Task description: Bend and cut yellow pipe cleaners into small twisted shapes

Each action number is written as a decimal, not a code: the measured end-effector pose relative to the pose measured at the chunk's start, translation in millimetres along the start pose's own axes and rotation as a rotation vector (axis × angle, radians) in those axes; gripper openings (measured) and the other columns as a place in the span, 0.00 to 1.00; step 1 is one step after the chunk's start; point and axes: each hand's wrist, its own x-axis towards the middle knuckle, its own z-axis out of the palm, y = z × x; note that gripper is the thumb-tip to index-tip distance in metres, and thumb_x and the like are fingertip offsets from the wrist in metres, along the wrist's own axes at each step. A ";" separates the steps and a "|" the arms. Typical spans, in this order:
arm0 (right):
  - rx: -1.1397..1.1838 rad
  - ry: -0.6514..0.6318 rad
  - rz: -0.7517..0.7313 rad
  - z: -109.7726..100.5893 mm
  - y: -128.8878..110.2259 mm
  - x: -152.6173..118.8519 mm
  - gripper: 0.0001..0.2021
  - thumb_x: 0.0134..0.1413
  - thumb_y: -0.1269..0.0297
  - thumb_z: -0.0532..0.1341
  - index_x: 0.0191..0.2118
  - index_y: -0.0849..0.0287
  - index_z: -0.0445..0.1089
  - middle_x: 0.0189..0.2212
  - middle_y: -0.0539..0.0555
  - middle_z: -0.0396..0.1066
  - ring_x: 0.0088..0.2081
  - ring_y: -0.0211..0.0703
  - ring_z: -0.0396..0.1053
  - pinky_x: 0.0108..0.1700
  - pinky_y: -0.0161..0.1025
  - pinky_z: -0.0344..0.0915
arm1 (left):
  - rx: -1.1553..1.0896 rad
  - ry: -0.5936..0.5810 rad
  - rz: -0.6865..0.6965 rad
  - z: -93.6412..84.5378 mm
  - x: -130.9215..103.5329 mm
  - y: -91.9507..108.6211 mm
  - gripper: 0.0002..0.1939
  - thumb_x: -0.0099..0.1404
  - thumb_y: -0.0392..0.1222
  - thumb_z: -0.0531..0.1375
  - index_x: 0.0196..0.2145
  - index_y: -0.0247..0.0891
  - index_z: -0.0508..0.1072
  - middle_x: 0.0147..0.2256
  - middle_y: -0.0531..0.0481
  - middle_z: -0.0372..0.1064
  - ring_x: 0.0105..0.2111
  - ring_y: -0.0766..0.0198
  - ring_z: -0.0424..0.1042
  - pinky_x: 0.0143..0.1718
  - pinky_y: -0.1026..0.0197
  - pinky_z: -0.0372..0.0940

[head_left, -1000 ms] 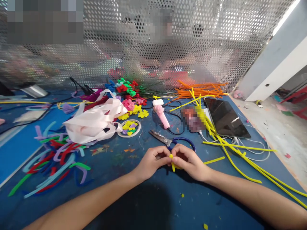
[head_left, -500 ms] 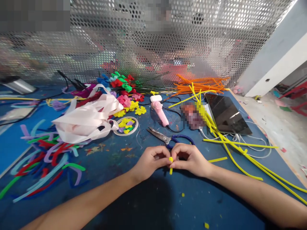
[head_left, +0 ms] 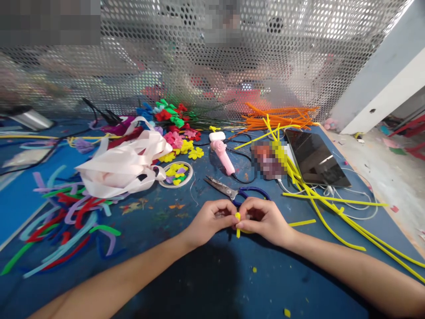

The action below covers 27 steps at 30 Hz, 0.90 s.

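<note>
My left hand (head_left: 210,223) and right hand (head_left: 265,221) were nearly closed, fingertips pinching a short yellow strip (head_left: 238,231) between them, near side of the scissors (head_left: 230,191). Half a second earlier no yellow showed below my right thumb; now a yellow sliver (head_left: 245,231) did. Left and farther, a white ring (head_left: 190,177) enclosed yellow, green and purple pieces (head_left: 177,174).

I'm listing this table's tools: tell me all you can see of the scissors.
The scissors lie on the blue table, just beyond the left hand and right hand. Their grey, metallic-looking blades point left and away, meeting at a pivot; dark blue looped handles extend right. The hands partly hide the nearer loop, so contact there is unclear.
</note>
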 end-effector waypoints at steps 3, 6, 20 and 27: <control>-0.006 -0.013 -0.013 -1.1 -3.2 0.4 0.12 0.41 0.62 0.69 0.29 0.62 0.68 0.28 0.49 0.65 0.27 0.32 0.62 0.30 0.32 0.61 | 0.006 0.011 0.005 0.2 -0.6 -0.7 0.16 0.49 0.48 0.66 0.22 0.33 0.68 0.22 0.54 0.64 0.23 0.70 0.61 0.26 0.67 0.58; 0.043 -0.030 0.018 -1.6 -3.9 0.8 0.13 0.41 0.61 0.69 0.31 0.62 0.68 0.26 0.49 0.65 0.26 0.32 0.62 0.29 0.32 0.61 | 0.004 0.019 0.031 0.1 -1.2 -1.9 0.15 0.51 0.48 0.65 0.23 0.33 0.68 0.23 0.53 0.65 0.24 0.69 0.63 0.28 0.66 0.60; -0.025 -0.022 0.016 -1.8 -2.3 0.5 0.12 0.41 0.61 0.69 0.29 0.62 0.69 0.27 0.49 0.66 0.26 0.33 0.64 0.29 0.32 0.62 | 0.119 0.021 0.067 1.9 -5.5 -1.9 0.13 0.55 0.46 0.62 0.24 0.33 0.68 0.23 0.53 0.63 0.25 0.68 0.61 0.27 0.67 0.58; -0.080 -0.026 0.033 -2.9 -1.7 -0.2 0.14 0.38 0.58 0.70 0.28 0.62 0.69 0.26 0.49 0.67 0.26 0.33 0.63 0.28 0.32 0.61 | 0.124 -0.018 0.040 2.0 -4.3 -0.4 0.12 0.54 0.46 0.62 0.23 0.34 0.68 0.23 0.53 0.64 0.25 0.67 0.62 0.28 0.66 0.59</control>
